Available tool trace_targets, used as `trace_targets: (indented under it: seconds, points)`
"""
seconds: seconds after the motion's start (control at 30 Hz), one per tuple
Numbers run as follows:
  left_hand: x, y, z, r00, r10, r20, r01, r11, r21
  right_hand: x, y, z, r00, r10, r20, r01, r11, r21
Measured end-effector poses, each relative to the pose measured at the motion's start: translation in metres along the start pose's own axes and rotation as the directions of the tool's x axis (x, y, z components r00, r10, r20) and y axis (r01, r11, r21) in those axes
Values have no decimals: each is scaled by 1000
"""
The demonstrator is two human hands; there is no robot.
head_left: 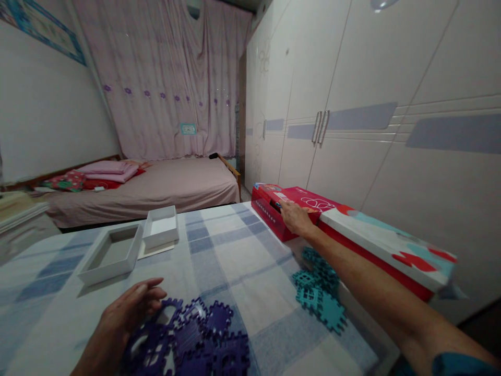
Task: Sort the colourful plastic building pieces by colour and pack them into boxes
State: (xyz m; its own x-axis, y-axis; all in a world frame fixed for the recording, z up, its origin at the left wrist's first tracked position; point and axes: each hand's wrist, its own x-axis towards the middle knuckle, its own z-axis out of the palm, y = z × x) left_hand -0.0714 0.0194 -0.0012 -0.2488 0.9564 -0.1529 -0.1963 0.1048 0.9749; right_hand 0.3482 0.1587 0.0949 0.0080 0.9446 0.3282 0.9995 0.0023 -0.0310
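My right hand [296, 217] reaches out to a red box [291, 196] on the right of the table, with its fingertips at a dark opening in the top. The fingertips are partly hidden there, so whether they grip anything does not show. My left hand [133, 300] hovers with loosely bent fingers over the edge of a pile of dark purple interlocking plastic pieces [191, 334], holding nothing. A smaller heap of teal interlocking plastic pieces [319, 292] lies below my right forearm.
Two white open box halves [111, 253] [161, 224] stand at the left on the checked tablecloth [219, 261]. A long white-and-red box [383, 243] lies along the right edge. Beyond the table are a bed [183, 180] and a white wardrobe [352, 172].
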Motion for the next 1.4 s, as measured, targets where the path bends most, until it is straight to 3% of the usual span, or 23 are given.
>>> trace_targets:
  seconds: [0.13,0.27,0.47,0.63,0.9,1.17,1.27,1.4]
  points:
    - [0,0,1,1000,1,2,-1,1000,10,-3,0,7,1000,-12,6,13,999,-47]
    - [2,-4,0,999,1,38,-2,1000,7,-2,7,11,997,-47,58,46,999,13]
    - [6,-10,-3,998,-3,62,3,1000,3,8,7,0,992,-68,108,69,998,-3]
    - [2,-8,-3,998,25,66,-27,999,27,16,-4,-9,984,-10,179,17,999,-42]
    - [-2,-4,2,999,17,52,-20,999,43,47,-14,-18,980,111,165,-113,994,6]
    - [-6,5,9,1000,-7,9,7,999,37,78,-32,3,944,265,198,-275,961,22]
    - [-8,7,12,1000,-17,16,16,999,34,77,-30,16,960,211,183,-219,975,23]
    - [-14,11,18,999,-2,39,1,1000,27,71,-21,26,986,47,162,-52,998,26]
